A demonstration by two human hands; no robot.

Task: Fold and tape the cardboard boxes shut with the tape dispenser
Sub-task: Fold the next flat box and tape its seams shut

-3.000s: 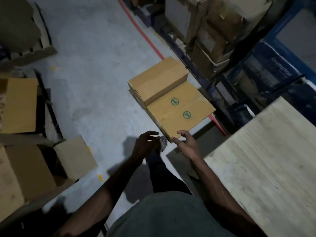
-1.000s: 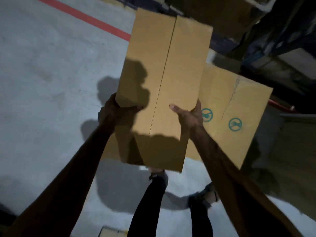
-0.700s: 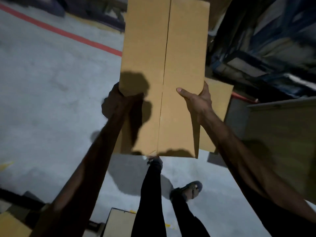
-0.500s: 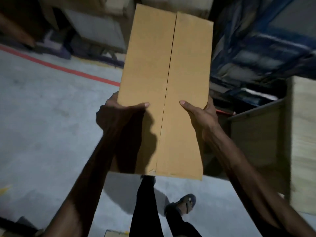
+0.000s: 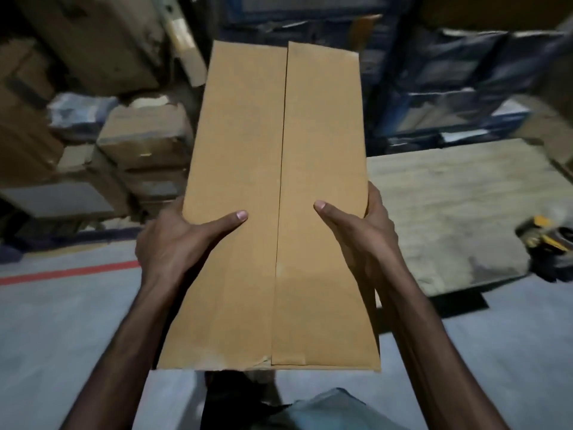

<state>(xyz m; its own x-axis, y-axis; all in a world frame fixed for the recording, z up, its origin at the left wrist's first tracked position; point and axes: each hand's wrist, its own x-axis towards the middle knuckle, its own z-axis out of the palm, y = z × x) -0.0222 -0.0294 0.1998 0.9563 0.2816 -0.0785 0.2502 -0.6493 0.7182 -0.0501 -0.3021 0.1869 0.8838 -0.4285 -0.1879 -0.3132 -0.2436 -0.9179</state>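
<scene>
I carry a long brown cardboard box [image 5: 273,169] in front of me at chest height, its two top flaps folded together along an untaped centre seam. My left hand [image 5: 173,240] grips its left edge, thumb on top and fingers underneath. My right hand [image 5: 362,237] grips the right edge the same way. A yellow and black tool [image 5: 542,235], blurred and perhaps the tape dispenser, lies on the wooden table [image 5: 459,206] at the far right.
The wooden table stands just right of the box. Stacked cardboard cartons [image 5: 142,135] fill the left background and blue shelving [image 5: 449,88] the back right. A red line [image 5: 68,273] crosses the grey floor at the left.
I lifted the box from the stack on the floor and turned right with it. The wooden table and the yellow tool have come into view.
</scene>
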